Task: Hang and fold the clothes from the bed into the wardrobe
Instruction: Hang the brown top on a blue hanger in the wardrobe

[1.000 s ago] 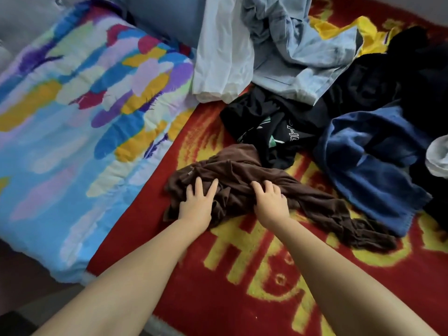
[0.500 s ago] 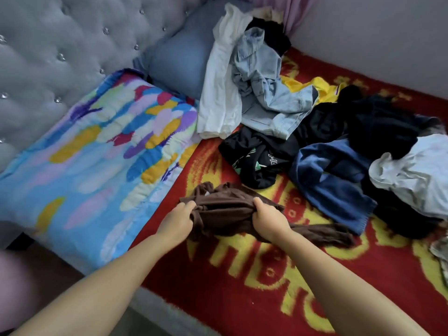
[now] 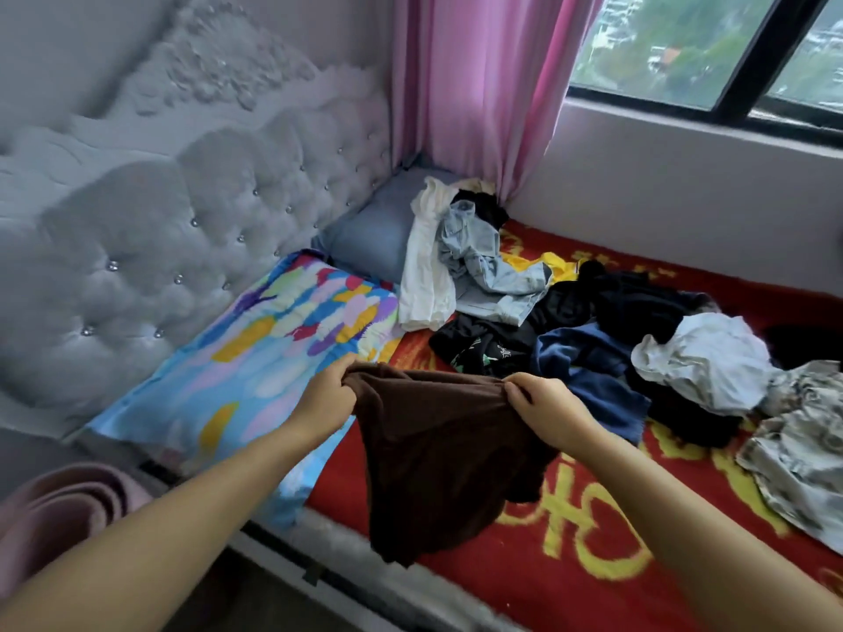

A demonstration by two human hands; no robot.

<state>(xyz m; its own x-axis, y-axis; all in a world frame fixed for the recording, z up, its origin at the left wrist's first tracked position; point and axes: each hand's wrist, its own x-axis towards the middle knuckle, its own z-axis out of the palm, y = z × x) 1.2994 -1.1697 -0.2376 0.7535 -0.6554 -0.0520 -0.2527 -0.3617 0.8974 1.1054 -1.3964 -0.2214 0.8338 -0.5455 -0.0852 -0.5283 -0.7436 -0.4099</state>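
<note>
Holding the brown garment (image 3: 438, 453) up by its top edge, the left hand (image 3: 326, 394) and right hand (image 3: 549, 405) each pinch a corner of cloth between curled fingers and thumb. It hangs above the near edge of the bed (image 3: 593, 563), its lower part drooping in loose folds toward the bed frame.

To do this step well, I would judge that the grip should sit at matching points, such as the two shoulders or the two ends of a waistband, so the cloth falls straight. A light shake would likely loosen the bunched lower half before it is laid flat for folding or slipped onto a hanger. Which kind of garment it is cannot be told yet.

The pile of clothes (image 3: 570, 312) waits further back on the bed, near the patterned pillow (image 3: 255, 358).

As for writing, the red blanket carries large yellow characters, too cut off to read. A black top (image 3: 483, 351) shows a small pale print, also unreadable. No brand is legible.
</note>
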